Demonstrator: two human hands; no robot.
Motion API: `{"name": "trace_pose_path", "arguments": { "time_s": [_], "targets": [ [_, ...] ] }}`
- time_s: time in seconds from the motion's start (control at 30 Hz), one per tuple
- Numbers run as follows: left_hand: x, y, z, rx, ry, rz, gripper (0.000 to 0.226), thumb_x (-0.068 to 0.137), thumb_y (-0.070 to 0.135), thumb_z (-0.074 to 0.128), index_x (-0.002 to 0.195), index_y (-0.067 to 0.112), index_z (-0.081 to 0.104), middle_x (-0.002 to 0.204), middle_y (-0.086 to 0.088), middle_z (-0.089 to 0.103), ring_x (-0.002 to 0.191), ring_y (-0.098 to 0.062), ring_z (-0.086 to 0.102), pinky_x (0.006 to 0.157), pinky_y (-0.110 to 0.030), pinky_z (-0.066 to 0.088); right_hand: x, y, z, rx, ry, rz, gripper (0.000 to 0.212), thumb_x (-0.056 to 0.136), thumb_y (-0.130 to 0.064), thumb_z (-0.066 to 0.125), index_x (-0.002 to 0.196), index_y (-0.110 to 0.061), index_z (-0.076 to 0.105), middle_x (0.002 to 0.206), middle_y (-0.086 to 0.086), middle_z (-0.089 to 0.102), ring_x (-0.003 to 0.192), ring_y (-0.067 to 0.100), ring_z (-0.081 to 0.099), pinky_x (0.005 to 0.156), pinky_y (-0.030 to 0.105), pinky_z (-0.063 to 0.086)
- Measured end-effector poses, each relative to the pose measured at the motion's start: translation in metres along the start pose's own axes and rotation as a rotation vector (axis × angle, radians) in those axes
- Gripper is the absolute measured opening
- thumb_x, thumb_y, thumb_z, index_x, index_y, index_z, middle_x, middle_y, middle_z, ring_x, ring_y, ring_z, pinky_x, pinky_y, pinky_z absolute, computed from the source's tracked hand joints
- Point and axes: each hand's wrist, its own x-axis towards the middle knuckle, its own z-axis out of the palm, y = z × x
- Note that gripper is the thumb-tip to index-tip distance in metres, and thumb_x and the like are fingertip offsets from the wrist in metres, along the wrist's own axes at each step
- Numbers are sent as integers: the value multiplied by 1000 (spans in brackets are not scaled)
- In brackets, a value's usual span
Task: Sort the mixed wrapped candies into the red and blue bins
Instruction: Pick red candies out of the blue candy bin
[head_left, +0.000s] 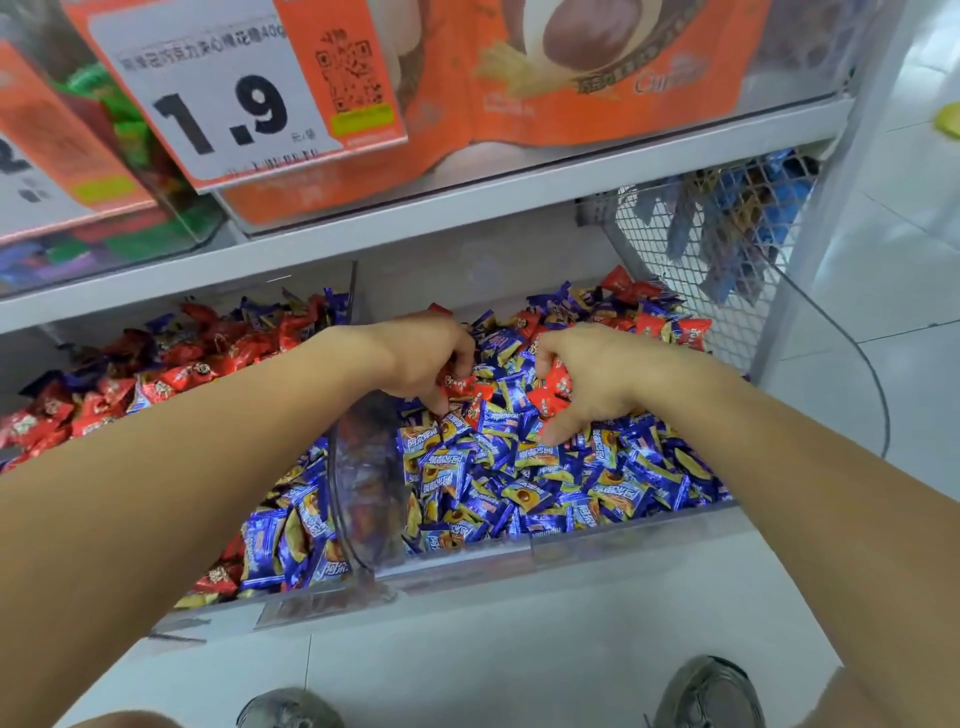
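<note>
Over the right-hand bin (639, 525), both your hands are down among the candies, near its far half. Your left hand (423, 358) has its fingers curled around a few red candies (460, 385), gripping them; how many sit in the palm is hidden by the knuckles. Your right hand (587, 382) is likewise closed on a bunch of red-wrapped pieces (550, 387), thumb pressing down toward the blue candies (519, 478) just beneath it. Blue wrappers fill most of this bin, with more red ones scattered along its far edge, partly behind your hands.

Left of a clear divider (363, 467) lies the other bin (218, 613), mostly red wrappers with some blue ones mixed in at its near right corner. Your left forearm covers much of that bin, so its middle cannot be read. The divider itself blurs whatever is behind it.

Above, on the upper shelf (467, 202), a price tag (218, 88) shows 1.9; the small print is too soft to make out. Orange packaging (597, 67) to its right is cut off by the top of the view. At far right a mesh basket (717, 244) holds blue packets, indistinct. Two shoes (701, 693) show at the near edge, cropped
</note>
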Motion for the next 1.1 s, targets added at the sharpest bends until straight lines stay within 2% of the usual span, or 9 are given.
{"name": "trace_pose_path", "arguments": {
  "time_s": [0.2,0.33,0.43,0.53,0.7,0.8,0.87,0.93,1.1],
  "targets": [
    [-1,-4,1,-117,79,41,22,77,25,83,92,22,66,85,13,59,71,0,52,55,-15,32,-8,18,3,101,175,-75,31,76,-32,86,96,-31,63,110,-2,62,96,17,58,85,35,49],
    [2,-5,5,-130,111,42,18,83,25,78,92,20,63,81,11,62,73,-9,58,58,-20,37,-14,25,-4,234,225,-76,23,81,-25,82,92,-30,64,86,2,70,56,16,68,57,35,58],
    [4,-2,7,-94,99,12,16,91,30,68,97,21,57,85,6,62,78,-15,59,61,-26,40,-15,32,-7,324,251,-82,19,86,-14,77,93,-26,63,120,-2,64,60,12,73,63,35,59],
    [2,-1,3,-161,107,28,26,96,33,59,120,28,50,91,-1,67,80,-21,62,71,-33,50,-16,40,-11,327,263,-48,22,90,-8,71,93,-28,64,126,-2,58,59,14,72,56,32,54],
    [-1,9,3,-275,59,45,12,99,33,52,110,32,57,88,6,65,68,-13,59,66,-28,51,-15,41,-13,304,245,-42,27,95,-8,56,103,-31,70,86,1,68,40,11,44,44,26,36],
    [-1,17,6,-302,34,18,29,91,54,60,104,29,58,81,10,59,65,-7,52,58,-25,40,-15,26,-8,174,145,-42,30,90,-29,72,118,-33,65,103,-6,56,67,1,52,64,19,41],
    [0,19,7,-245,6,28,39,82,61,67,100,29,56,86,7,59,72,-12,54,63,-30,43,-11,18,0,-3,72,-36,50,81,-38,80,127,-34,61,116,-4,41,106,11,47,88,27,38],
    [3,18,8,-182,-4,54,35,82,56,70,96,28,54,91,3,60,74,-16,55,67,-33,46,-5,13,5,-14,73,-32,48,80,-37,82,124,-29,64,126,0,42,123,19,44,98,33,38],
    [5,10,5,-246,64,99,15,92,31,66,84,25,55,76,5,62,65,-16,54,62,-32,46,-9,13,-4,57,117,-22,32,88,-46,70,111,-27,60,115,-1,43,102,17,47,83,30,38]
  ]
}}
